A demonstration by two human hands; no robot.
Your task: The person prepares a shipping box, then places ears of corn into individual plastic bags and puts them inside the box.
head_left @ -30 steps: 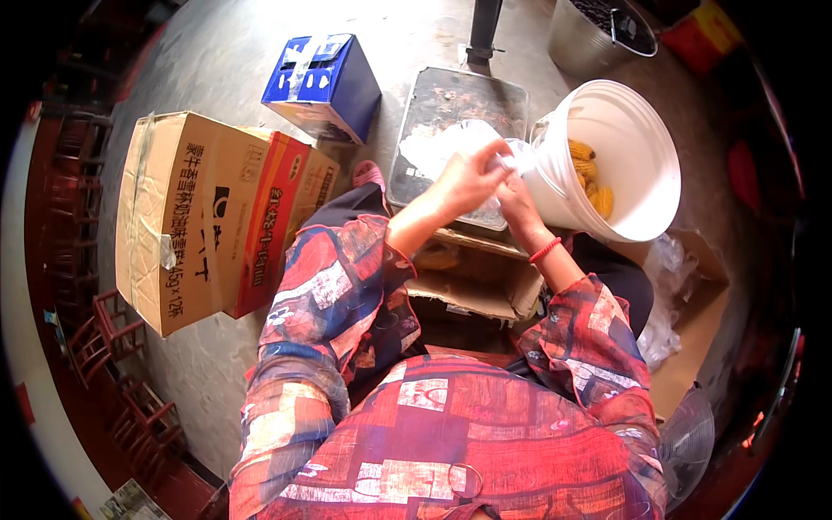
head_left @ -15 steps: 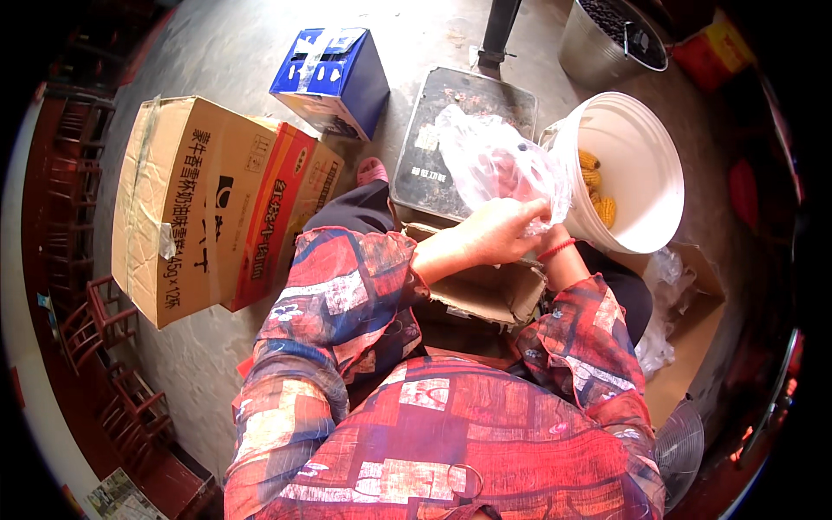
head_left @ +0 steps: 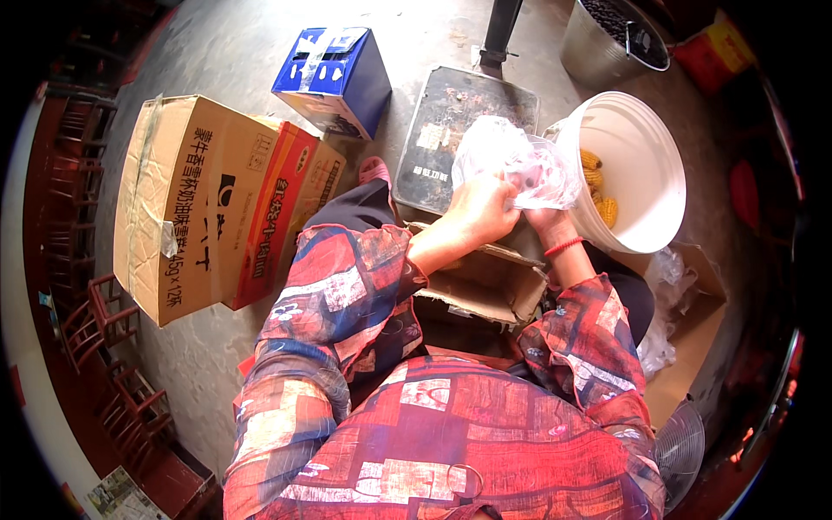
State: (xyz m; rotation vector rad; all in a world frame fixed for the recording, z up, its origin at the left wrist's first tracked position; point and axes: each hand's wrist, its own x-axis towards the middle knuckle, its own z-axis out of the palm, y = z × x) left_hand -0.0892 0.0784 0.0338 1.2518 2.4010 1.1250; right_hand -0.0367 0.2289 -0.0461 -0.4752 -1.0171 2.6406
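A seated person's left hand (head_left: 482, 211) and right hand (head_left: 544, 215) both have their fingers closed on a clear plastic bag (head_left: 516, 165), held over a grey scale platform (head_left: 464, 130), just beside a white bucket (head_left: 646, 147) containing corn cobs (head_left: 600, 186).

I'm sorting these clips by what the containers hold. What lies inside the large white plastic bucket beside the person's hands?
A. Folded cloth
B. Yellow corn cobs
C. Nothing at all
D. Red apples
B: several yellow corn cobs lie against the inner wall of the large white plastic bucket, just right of the clear plastic bag that the left hand and right hand grip.
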